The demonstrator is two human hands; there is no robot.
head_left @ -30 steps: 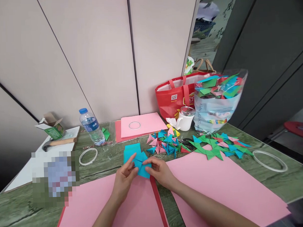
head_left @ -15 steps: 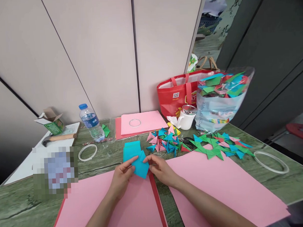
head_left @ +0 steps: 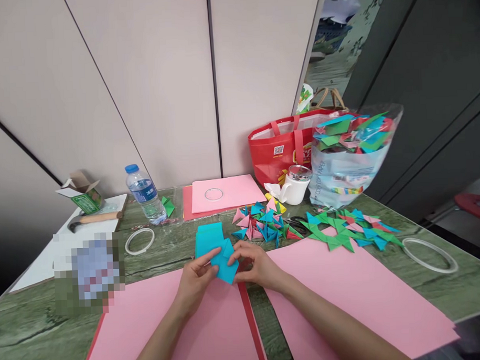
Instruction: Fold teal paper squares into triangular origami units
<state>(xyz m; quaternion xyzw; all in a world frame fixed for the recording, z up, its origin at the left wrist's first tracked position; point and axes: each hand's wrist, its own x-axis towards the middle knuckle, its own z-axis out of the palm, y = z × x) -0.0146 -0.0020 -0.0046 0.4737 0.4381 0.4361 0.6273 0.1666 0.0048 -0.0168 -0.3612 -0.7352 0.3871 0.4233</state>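
Observation:
A partly folded piece of blue paper (head_left: pixel 226 271) is held up between my two hands, with creased flaps facing me. My left hand (head_left: pixel 196 276) pinches its left edge, thumb in front. On the right edge, my right hand (head_left: pixel 253 263) grips with thumb below and fingers above. Just behind lies a stack of blue paper strips (head_left: pixel 209 232) on the table. Pink sheets (head_left: pixel 150 314) with a red sheet under them lie below my left hand, and more pink sheets (head_left: pixel 354 297) spread under my right forearm.
Folded paper pieces (head_left: pixel 261 224) lie in a pile beyond my hands, near black scissors (head_left: pixel 299 225). Paper star rings (head_left: pixel 332 232), a white mug (head_left: pixel 297 186), a full plastic bag (head_left: pixel 342 171) and a red bag (head_left: pixel 270 152) stand right. A water bottle (head_left: pixel 146 196) and hammer (head_left: pixel 95 218) are left.
My right hand has shifted its grip, its thumb now at the lower right edge of the blue paper. The paper has moved slightly right and my left thumb lies further over it.

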